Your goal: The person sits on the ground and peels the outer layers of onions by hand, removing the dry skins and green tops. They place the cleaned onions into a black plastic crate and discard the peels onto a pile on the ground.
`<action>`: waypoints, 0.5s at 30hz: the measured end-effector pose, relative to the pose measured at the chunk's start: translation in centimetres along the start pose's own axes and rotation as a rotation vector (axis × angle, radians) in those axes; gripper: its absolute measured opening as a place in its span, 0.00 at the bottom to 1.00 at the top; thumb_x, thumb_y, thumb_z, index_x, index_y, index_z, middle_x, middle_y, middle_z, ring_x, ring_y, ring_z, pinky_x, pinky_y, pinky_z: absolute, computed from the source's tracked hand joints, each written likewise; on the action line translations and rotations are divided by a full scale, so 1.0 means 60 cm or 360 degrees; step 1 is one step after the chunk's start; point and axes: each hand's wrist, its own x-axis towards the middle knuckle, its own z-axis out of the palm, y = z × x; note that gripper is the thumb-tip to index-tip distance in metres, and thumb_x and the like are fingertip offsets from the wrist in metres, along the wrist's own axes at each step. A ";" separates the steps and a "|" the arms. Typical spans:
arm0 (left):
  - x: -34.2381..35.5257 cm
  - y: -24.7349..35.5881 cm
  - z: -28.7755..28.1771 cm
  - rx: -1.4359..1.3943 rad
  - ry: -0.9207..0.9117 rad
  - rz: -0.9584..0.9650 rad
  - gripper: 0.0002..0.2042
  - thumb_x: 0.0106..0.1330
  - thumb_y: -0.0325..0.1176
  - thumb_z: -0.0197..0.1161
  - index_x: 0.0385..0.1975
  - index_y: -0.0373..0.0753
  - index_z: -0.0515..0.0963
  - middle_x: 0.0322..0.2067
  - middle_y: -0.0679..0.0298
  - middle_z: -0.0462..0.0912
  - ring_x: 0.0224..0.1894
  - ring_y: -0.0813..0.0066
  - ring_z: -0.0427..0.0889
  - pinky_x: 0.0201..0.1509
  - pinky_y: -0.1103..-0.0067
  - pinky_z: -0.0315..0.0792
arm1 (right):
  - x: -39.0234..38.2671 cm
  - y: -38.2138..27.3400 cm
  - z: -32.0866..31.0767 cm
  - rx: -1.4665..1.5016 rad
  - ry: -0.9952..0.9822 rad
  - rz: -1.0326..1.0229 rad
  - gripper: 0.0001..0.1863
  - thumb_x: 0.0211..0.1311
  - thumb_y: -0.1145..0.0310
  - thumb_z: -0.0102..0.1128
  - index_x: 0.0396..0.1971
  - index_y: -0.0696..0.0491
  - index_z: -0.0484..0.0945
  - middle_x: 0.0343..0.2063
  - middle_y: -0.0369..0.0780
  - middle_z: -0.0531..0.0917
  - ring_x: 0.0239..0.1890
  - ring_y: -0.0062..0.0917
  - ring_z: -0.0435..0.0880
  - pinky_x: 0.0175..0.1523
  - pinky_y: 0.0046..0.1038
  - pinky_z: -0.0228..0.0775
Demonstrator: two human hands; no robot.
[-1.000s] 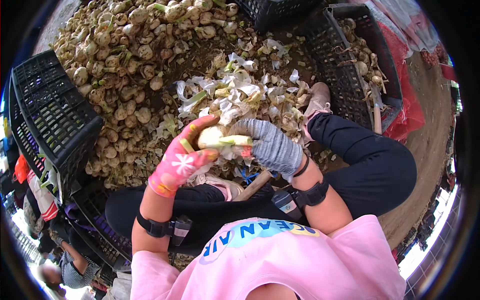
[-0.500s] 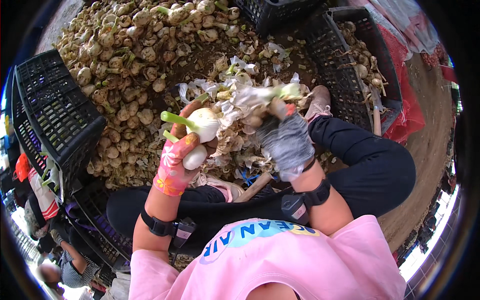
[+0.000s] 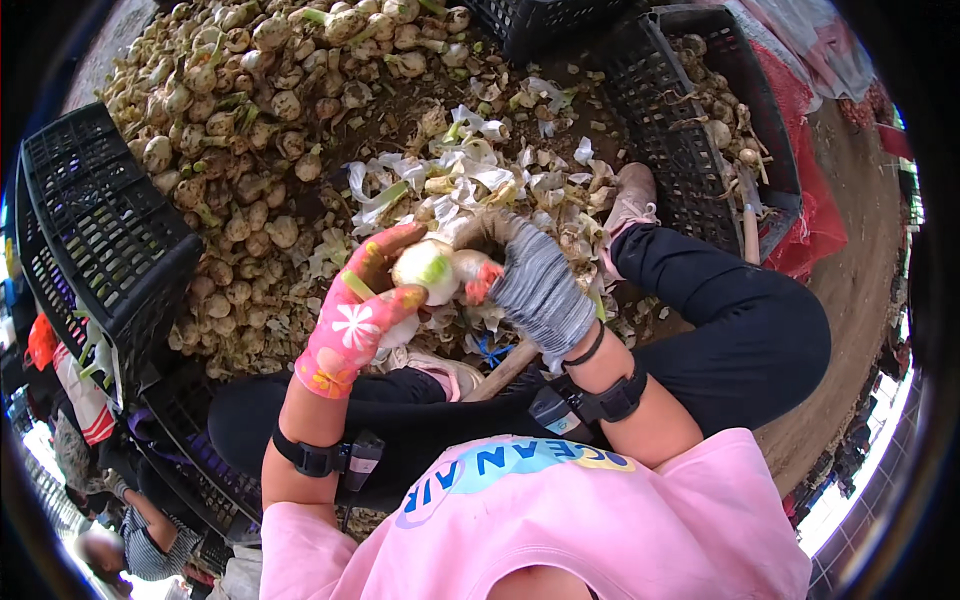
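Note:
My left hand point(image 3: 350, 315), in a pink flowered glove, is closed around a white garlic bulb point(image 3: 425, 268), its green stem end facing up toward me. A second pale bulb point(image 3: 400, 330) sits lower in the same palm, mostly hidden by the fingers. My right hand point(image 3: 535, 280) wears a grey knitted glove with soiled fingertips. Its thumb and fingers are bent against the right side of the upper bulb, gripping it. Below both hands lies a heap of papery garlic skins point(image 3: 470, 185) and stem scraps.
A large pile of unpeeled garlic bulbs point(image 3: 240, 130) spreads at the far left. Black crates stand at left point(image 3: 105, 220) and right point(image 3: 680, 130), the right one holding bulbs. A wooden handle point(image 3: 505, 370) lies between my legs. Another person point(image 3: 150, 530) sits at lower left.
My right hand has come left from over the skins, where it held loose peel, onto the bulb. The upper bulb has turned, its stem swinging from pointing left to facing me.

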 end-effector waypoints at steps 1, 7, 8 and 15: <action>0.001 0.000 -0.003 -0.0041 0.0014 -0.0014 0.27 0.50 0.27 0.61 0.52 0.36 0.61 0.48 0.60 0.67 0.49 0.71 0.68 0.52 0.77 0.62 | 0.000 -0.003 -0.001 0.0131 -0.0024 0.0034 0.12 0.47 0.71 0.59 0.33 0.59 0.72 0.27 0.41 0.77 0.29 0.20 0.76 0.34 0.23 0.69; 0.004 -0.010 -0.007 0.0192 0.0114 0.0179 0.28 0.49 0.26 0.62 0.52 0.36 0.60 0.48 0.62 0.67 0.49 0.72 0.68 0.51 0.79 0.64 | 0.002 0.011 0.002 -0.0570 -0.0016 -0.0487 0.13 0.45 0.70 0.59 0.32 0.58 0.73 0.28 0.44 0.77 0.28 0.30 0.76 0.36 0.28 0.68; 0.001 -0.013 -0.003 0.0227 0.0119 0.0205 0.28 0.49 0.26 0.62 0.52 0.36 0.60 0.48 0.62 0.67 0.49 0.72 0.68 0.50 0.79 0.64 | 0.001 0.010 0.003 -0.0569 -0.0028 -0.0395 0.13 0.46 0.70 0.59 0.32 0.58 0.73 0.28 0.44 0.77 0.28 0.29 0.76 0.36 0.28 0.68; -0.006 0.006 0.015 -0.0005 0.0035 0.0105 0.32 0.44 0.30 0.63 0.53 0.34 0.60 0.50 0.59 0.66 0.50 0.70 0.69 0.53 0.76 0.63 | 0.012 0.006 -0.010 -0.0069 0.0120 0.0046 0.13 0.46 0.73 0.58 0.35 0.57 0.72 0.26 0.38 0.77 0.26 0.20 0.74 0.31 0.22 0.69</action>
